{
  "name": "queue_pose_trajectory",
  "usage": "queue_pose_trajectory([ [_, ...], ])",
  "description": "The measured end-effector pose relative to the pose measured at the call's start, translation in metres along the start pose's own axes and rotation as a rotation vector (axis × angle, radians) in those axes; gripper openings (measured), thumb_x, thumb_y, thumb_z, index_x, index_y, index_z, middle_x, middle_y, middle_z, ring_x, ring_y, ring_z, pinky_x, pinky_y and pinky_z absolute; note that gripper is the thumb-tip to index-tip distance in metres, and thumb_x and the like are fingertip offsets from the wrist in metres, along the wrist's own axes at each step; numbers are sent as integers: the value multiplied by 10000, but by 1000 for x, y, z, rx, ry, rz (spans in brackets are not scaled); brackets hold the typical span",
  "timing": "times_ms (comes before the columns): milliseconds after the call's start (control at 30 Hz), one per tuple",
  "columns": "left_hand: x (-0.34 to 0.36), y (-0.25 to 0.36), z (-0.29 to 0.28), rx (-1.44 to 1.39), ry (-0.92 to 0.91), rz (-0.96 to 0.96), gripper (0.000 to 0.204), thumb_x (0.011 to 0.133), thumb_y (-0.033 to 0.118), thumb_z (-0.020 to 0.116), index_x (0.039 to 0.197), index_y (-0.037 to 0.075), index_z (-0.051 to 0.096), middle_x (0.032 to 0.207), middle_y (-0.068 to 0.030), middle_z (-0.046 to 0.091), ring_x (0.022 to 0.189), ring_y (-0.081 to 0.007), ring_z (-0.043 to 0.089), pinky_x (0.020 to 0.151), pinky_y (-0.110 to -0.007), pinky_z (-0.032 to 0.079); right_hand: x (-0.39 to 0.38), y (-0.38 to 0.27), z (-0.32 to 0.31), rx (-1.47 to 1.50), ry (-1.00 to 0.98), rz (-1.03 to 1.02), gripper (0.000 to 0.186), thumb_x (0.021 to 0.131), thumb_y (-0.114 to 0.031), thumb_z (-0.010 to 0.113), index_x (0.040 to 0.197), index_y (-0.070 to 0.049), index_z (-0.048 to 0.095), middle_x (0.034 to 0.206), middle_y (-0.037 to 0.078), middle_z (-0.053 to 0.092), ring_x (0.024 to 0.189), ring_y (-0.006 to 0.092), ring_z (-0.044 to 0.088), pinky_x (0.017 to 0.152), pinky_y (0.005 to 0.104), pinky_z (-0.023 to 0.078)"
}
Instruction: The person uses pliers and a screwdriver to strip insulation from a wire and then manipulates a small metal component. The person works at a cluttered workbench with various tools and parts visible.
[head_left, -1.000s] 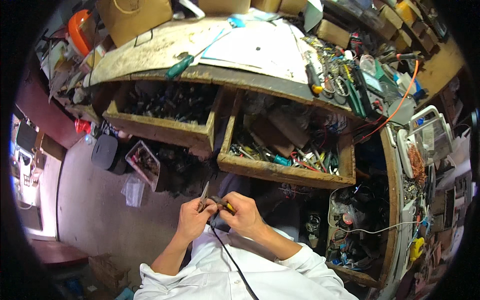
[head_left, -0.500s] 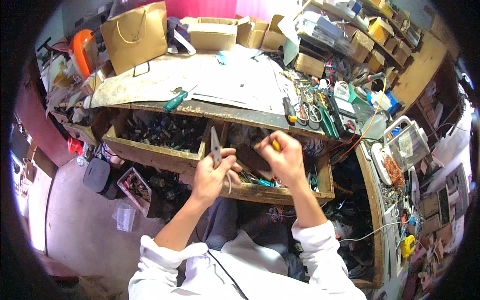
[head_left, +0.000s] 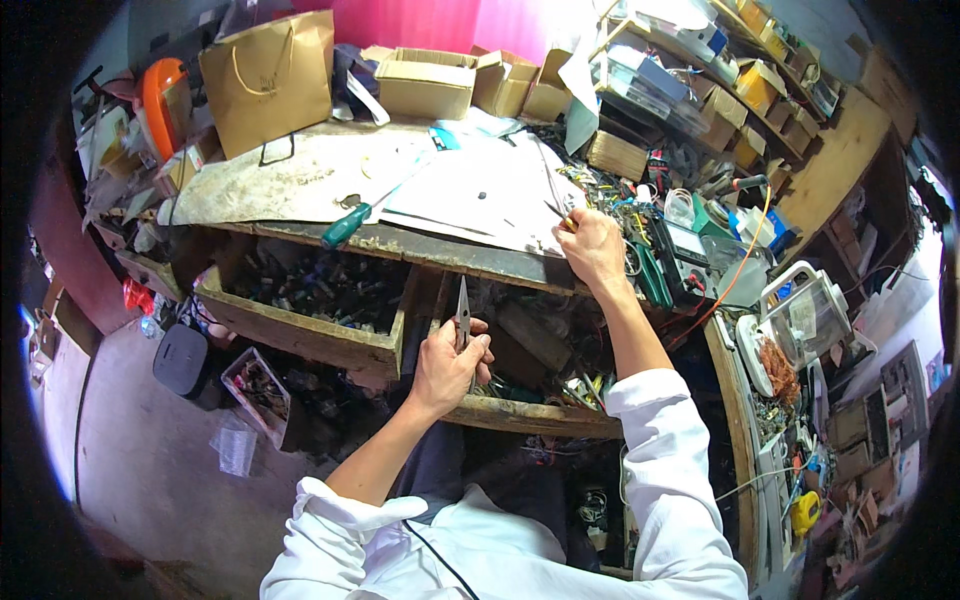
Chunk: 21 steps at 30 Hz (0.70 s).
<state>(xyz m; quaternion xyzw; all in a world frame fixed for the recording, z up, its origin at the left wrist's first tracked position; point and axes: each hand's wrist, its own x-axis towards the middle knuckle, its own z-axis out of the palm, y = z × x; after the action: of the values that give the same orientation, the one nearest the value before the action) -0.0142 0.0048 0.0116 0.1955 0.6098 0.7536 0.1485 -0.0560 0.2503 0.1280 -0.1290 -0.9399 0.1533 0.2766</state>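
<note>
Over the front of the open drawer, my left hand (head_left: 445, 372) is closed around long-nose pliers (head_left: 463, 303), whose jaws point up and away from me. My right hand (head_left: 596, 248) is at the bench's front edge, beside the pile of tools. Its fingers pinch a slim tool with some yellow on it and a dark pointed end (head_left: 553, 209); its exact kind is hidden by the fingers. Left of it, a teal-handled screwdriver (head_left: 347, 226) lies across the bench edge. White sheets (head_left: 450, 200) cover the bench top, with a small dark piece (head_left: 483, 195) on them.
A second open drawer (head_left: 300, 327) at left holds many small dark parts. Boxes (head_left: 427, 83) and a paper bag (head_left: 268, 85) line the bench's back. Tools and a meter (head_left: 688, 250) crowd the right. A bin (head_left: 262, 395) stands on the floor.
My right hand has moved up and away, from over the drawer to the bench edge, with the slim tool. My left hand has shifted slightly right and nearer, still holding the pliers. The drawer looks pushed in somewhat.
</note>
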Motion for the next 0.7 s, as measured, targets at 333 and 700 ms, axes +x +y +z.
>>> queue_pose_trajectory([
  [333, -2, 6, 1, 81, -5, -53, 199, 996, 119, 600, 1120, -36, 591, 781, -81, 674, 608, -121, 658, 559, -267, 524, -8, 3, -8, -69, -48, -259, 204, 871, -223, 735, 907, -23, 717, 897, 163, 691, 838, 354, 695, 742, 460, 554],
  [700, 1, 2, 4, 70, 17, -51, 206, 968, 120, 610, 1080, -53, 617, 744, -74, 681, 572, -112, 651, 537, -268, 530, -14, -3, 13, -292, 7, -362, 131, 842, -179, 729, 873, -54, 703, 850, 116, 661, 809, 316, 694, 704, 434, 567],
])
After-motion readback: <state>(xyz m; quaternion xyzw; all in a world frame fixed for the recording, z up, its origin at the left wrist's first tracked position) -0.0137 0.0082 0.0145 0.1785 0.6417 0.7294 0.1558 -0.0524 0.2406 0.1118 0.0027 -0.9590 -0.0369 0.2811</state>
